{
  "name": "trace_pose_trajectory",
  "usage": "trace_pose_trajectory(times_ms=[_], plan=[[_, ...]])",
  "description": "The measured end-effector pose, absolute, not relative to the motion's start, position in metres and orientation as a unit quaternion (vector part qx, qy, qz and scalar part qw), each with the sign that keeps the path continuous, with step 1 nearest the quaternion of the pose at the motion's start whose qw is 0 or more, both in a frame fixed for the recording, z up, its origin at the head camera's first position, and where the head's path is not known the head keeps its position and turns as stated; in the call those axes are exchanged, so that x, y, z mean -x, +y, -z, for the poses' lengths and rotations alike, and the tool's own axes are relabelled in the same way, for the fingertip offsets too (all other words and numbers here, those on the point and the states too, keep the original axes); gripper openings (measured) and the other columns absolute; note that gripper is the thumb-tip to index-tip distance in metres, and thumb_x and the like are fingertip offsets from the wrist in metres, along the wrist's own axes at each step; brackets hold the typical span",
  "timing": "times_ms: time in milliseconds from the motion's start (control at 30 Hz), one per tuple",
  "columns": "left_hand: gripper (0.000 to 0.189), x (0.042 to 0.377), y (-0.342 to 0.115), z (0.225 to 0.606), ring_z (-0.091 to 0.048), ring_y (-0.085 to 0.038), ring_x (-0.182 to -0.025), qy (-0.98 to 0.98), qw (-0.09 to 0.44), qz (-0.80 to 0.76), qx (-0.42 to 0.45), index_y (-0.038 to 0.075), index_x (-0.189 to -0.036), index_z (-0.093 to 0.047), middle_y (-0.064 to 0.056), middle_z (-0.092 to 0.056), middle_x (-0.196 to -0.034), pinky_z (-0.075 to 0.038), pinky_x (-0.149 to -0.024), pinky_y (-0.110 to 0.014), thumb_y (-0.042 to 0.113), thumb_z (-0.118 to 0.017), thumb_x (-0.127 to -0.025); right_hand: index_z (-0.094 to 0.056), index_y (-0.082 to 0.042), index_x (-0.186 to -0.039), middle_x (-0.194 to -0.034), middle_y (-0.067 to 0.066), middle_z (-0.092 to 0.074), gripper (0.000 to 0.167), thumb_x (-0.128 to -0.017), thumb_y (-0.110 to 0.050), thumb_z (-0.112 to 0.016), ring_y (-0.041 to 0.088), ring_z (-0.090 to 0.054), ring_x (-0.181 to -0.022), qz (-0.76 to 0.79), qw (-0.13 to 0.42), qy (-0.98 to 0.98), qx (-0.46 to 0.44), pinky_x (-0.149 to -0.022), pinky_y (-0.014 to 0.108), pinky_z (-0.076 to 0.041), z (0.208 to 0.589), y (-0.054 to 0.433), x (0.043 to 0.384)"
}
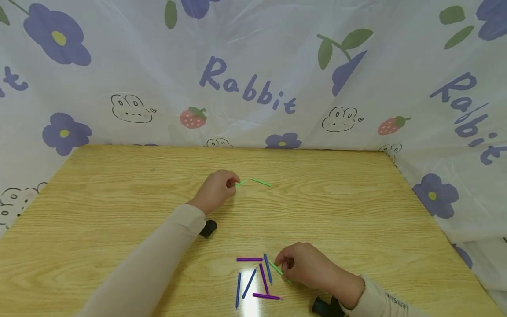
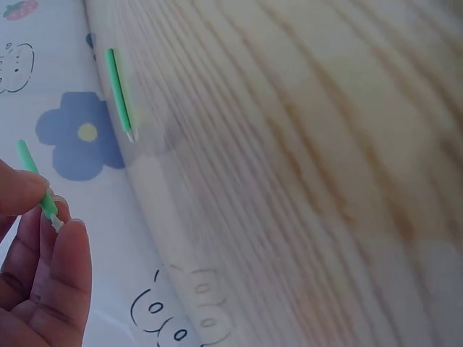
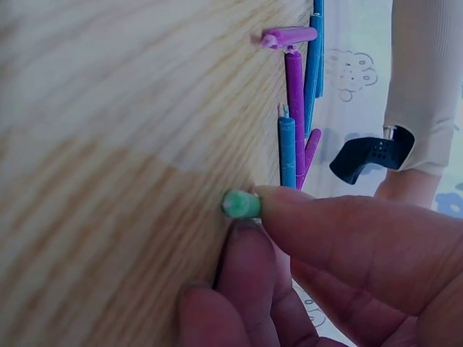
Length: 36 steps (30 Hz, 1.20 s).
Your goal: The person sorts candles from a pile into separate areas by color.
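Note:
My left hand pinches a thin green candle between thumb and fingers; its pale wick end shows by the fingertips. Just right of it, a second green candle lies slantwise on the table, apart from the held one. Near the front, my right hand grips a third green candle with thumb and fingertips, close to the tabletop. Beside that hand lie three blue candles, one of them nearest, and three purple candles, including a flat-lying one. The curled fingers partly hide both held candles.
The wood-grain table meets a white printed sheet at the back and sides. A black wrist mount sits under the left wrist, and another under the right.

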<state>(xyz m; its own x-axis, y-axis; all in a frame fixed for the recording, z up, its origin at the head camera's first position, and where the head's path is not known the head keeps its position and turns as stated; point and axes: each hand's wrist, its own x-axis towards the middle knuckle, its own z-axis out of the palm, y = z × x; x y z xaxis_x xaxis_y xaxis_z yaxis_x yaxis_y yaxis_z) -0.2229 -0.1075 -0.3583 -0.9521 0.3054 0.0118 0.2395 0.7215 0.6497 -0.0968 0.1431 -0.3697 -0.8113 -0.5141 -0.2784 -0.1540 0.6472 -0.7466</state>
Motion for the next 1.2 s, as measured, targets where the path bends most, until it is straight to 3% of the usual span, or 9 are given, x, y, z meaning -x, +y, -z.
trace_pose_trajectory(times_ms=[467, 933, 1200], plan=[[0.024, 0.239, -0.1, 0.368, -0.056, -0.024, -0.091, 0.927, 0.047, -0.348, -0.132, -0.002, -0.111, -0.066, -0.013, -0.064, -0.104, -0.049, -0.081, -0.037, -0.003, -0.057, -0.089, -0.071, -0.003, -0.089, -0.07, -0.004, -0.057, 0.017, -0.076, 0.008, -0.07, 0.007, -0.046, -0.06, 0.377, 0.236, 0.874, 0.197, -0.053, 0.02, -0.037, 0.371, 0.143, 0.097], [0.019, 0.249, -0.09, 0.377, -0.052, -0.021, -0.079, 0.924, 0.05, -0.363, -0.108, -0.001, -0.106, -0.067, -0.009, -0.062, -0.09, -0.046, -0.072, -0.033, -0.001, -0.062, -0.088, -0.071, -0.003, -0.09, -0.069, -0.005, -0.058, 0.018, -0.076, 0.007, -0.07, 0.006, -0.046, -0.059, 0.375, 0.237, 0.874, 0.198, -0.053, 0.02, -0.038, 0.37, 0.144, 0.097], [0.017, 0.255, -0.087, 0.381, -0.053, -0.022, -0.081, 0.919, 0.069, -0.378, -0.084, -0.001, -0.103, -0.067, -0.01, -0.061, -0.091, -0.047, -0.074, -0.034, -0.002, -0.059, -0.088, -0.071, -0.003, -0.091, -0.07, -0.005, -0.059, 0.018, -0.077, 0.007, -0.07, 0.006, -0.048, -0.061, 0.374, 0.244, 0.873, 0.193, -0.055, 0.02, -0.04, 0.369, 0.144, 0.098]])
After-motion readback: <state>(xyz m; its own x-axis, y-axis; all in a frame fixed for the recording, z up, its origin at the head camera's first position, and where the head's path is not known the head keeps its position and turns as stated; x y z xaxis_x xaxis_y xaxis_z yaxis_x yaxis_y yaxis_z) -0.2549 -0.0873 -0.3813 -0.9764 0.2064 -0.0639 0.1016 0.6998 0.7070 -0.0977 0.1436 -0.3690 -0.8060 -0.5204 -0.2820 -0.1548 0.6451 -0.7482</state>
